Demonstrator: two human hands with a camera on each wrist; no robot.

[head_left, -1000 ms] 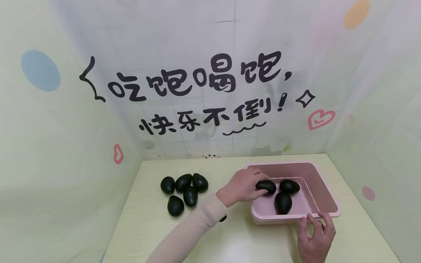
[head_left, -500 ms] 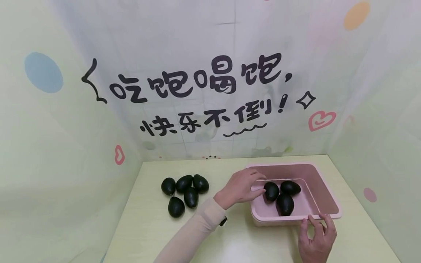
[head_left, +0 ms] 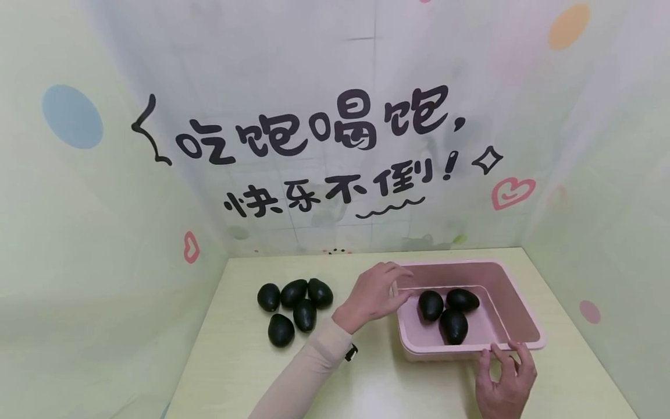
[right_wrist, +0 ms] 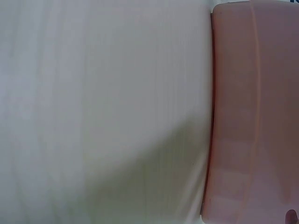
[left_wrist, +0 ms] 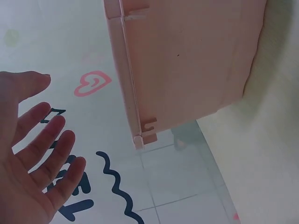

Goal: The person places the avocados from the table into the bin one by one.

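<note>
My left hand (head_left: 371, 294) hovers at the left rim of a pink plastic bin (head_left: 523, 311), its fingers spread and holding nothing. In the left wrist view the left hand (left_wrist: 42, 158) shows loose fingers beside the bin's outer wall (left_wrist: 196, 60). Inside the bin lie three dark avocados: one at left (head_left: 431, 305), one at the back (head_left: 463, 299) and one in front (head_left: 453, 326). My right hand (head_left: 505, 375) holds the front rim near its right corner, fingertips hooked over the edge. Only a fingertip (right_wrist: 292, 217) of it shows in the right wrist view.
Several more avocados (head_left: 305, 315) lie grouped on the left of the pale table (head_left: 377, 384). A printed cloth (head_left: 335, 192) with black lettering hangs behind the table, and more cloth encloses both sides. A dark band with a small device (head_left: 351, 352) sits at the left wrist.
My left hand let go of an avocado, which now rests in the bin's left part, turned more upright. The hand then drew back left toward the rim. The right hand stayed at the front rim.
</note>
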